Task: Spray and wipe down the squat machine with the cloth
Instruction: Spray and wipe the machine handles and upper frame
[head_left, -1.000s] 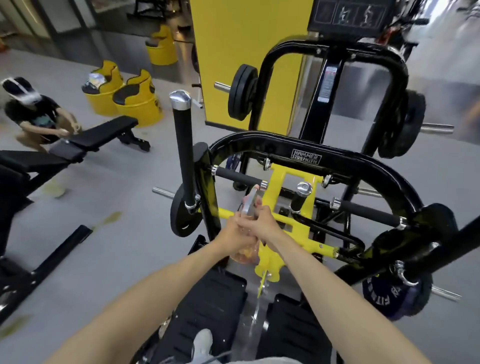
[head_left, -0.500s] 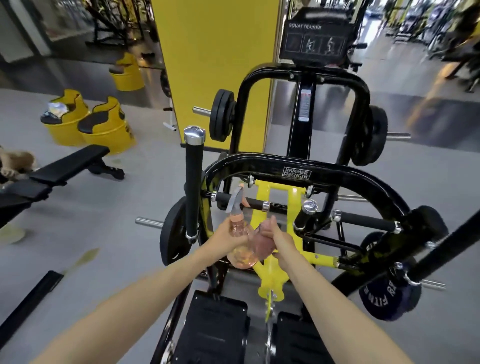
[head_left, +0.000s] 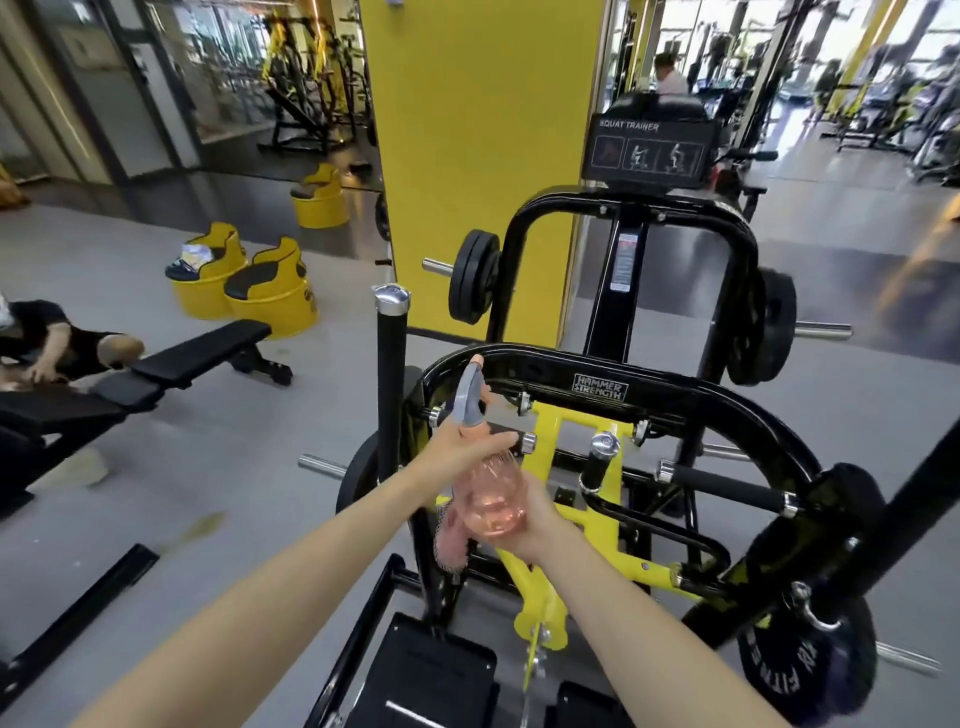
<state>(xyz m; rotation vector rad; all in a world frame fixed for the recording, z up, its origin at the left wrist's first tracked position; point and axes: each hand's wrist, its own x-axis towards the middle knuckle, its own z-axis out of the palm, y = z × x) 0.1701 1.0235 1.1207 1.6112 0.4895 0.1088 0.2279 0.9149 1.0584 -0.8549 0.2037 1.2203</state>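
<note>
1. Fingers (head_left: 493, 441) of left hand (head_left: 457, 452) are curled round the neck of the spray bottle (head_left: 491, 499), nozzle up.
2. Right hand (head_left: 540, 519) cups the bottle's base, its fingers gripping the pink cloth (head_left: 449, 538), which hangs below.
3. Bottle and cloth are in the air above the squat machine (head_left: 675, 400), near its left handle.

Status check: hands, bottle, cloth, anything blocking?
Left hand grips spray bottle neck; right hand cups its base. Cloth hangs beneath bottle. Squat machine frame directly ahead, nothing between.
</note>
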